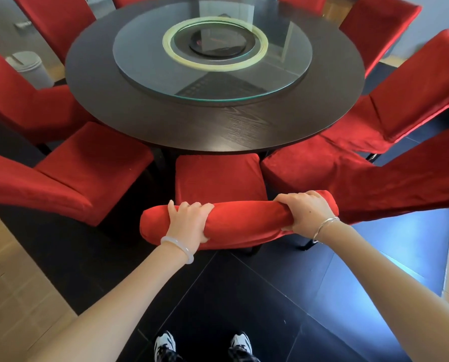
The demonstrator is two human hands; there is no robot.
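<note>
Gripping the red chair [240,223] back at lower centre, left hand [189,222] and right hand [305,214] curl round it (seat tucked under the table [218,126]).

No lettering, label, brand or number is legible on the chair [244,220], table [218,126] or shoes [240,342].

Chair [240,223] matt red velvety cloth; table [218,126] dark grained wood.
</note>
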